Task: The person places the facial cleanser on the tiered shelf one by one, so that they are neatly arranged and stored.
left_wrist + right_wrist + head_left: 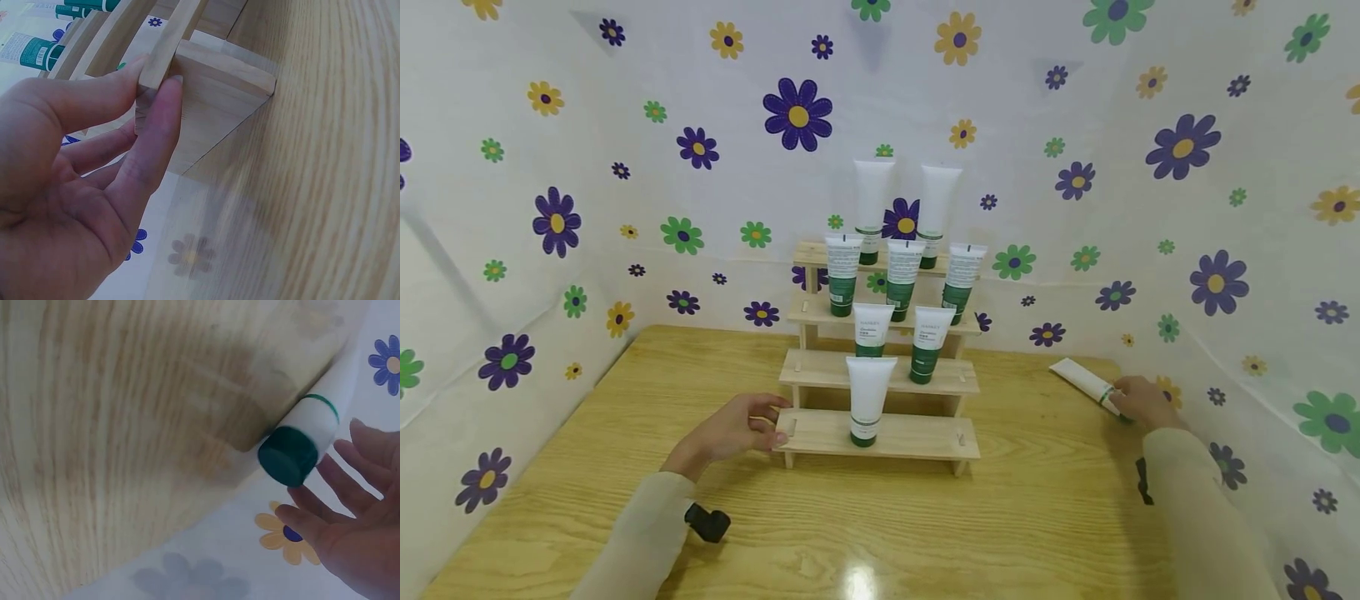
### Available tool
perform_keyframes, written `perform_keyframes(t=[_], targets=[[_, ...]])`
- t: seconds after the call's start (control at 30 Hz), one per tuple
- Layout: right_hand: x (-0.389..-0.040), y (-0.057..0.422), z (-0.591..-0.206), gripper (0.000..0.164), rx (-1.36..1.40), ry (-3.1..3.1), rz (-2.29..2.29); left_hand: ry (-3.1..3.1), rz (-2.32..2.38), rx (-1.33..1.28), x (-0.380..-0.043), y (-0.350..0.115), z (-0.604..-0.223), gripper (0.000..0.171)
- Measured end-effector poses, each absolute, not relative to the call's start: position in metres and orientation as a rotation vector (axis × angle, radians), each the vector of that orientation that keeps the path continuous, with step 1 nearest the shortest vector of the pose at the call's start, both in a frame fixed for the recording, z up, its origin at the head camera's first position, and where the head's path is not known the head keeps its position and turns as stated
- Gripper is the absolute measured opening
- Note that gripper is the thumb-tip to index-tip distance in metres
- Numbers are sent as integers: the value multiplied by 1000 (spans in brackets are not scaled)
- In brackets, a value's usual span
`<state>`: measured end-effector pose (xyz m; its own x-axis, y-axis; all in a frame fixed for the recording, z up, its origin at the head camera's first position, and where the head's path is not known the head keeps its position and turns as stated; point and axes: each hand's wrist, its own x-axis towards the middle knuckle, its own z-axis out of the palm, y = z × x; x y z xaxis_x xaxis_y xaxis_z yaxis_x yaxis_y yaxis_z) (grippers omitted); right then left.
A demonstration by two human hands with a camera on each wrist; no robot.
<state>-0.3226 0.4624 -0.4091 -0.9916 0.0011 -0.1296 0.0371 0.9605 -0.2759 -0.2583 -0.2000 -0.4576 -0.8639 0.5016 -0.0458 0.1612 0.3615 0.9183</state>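
Note:
A stepped wooden display rack (820,429) stands on the table with white-and-green squeeze tubes on its tiers. My left hand (730,429) pinches the left end of its lowest shelf between thumb and fingers, seen close in the left wrist view, where the hand (81,181) fills the left side. One tube (1086,382) lies on its side at the table's right. Beside its green cap (289,457) is my right hand (1146,402). In the right wrist view that hand's (356,519) fingers are extended loosely, close to the cap; whether they touch it I cannot tell.
A single tube (868,400) stands on the lowest shelf, with several more (902,275) on the tiers above. The wooden table (700,367) meets a flower-printed sheet (1037,125) at the back and both sides.

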Motion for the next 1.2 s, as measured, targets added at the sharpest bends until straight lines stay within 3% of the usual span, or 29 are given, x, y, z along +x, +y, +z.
perform_keyframes(t=[0.2, 0.53, 0.77, 1.2], targets=[[-317, 464, -415, 44, 129, 3023, -509, 2335, 1480, 533, -259, -199, -458, 65], [-317, 454, -409, 63, 263, 2871, -622, 2320, 1496, 540, -260, -200, -457, 65], [-317, 453, -404, 69, 179, 2761, -645, 2296, 1513, 531, -259, -200, -458, 64], [-315, 440, -404, 64, 176, 2630, -895, 2281, 1523, 535, -259, -199, -457, 65]])
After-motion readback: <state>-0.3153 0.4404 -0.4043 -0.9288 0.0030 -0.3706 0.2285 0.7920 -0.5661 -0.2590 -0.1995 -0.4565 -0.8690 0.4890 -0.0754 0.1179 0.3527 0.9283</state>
